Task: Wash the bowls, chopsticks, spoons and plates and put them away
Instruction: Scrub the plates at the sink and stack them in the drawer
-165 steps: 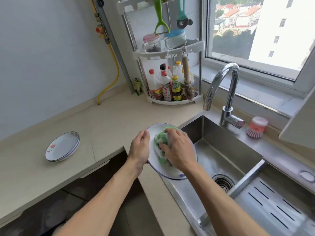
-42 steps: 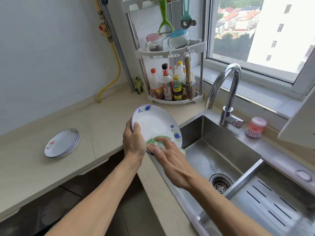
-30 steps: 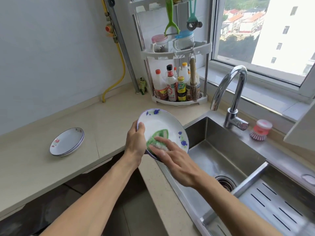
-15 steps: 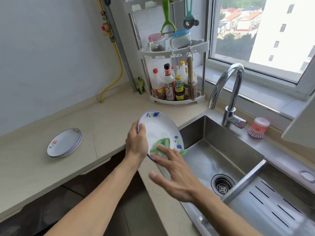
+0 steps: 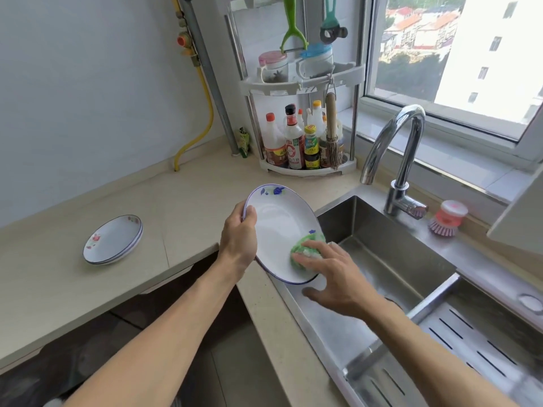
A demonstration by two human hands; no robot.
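**Plate under the sponge at the sink's edge**

The left hand (image 5: 238, 239) is gripping the rim of a white plate with blue flowers (image 5: 276, 227), holding it tilted over the near left corner of the sink (image 5: 390, 259). The right hand (image 5: 335, 274) is pressing a green sponge (image 5: 305, 248) against the plate's lower face — its grip is open, fingers lying nearly straight. Two stacked plates with red flowers (image 5: 113, 243) are sitting well apart, toward the counter (image 5: 182, 207) front edge at the left.
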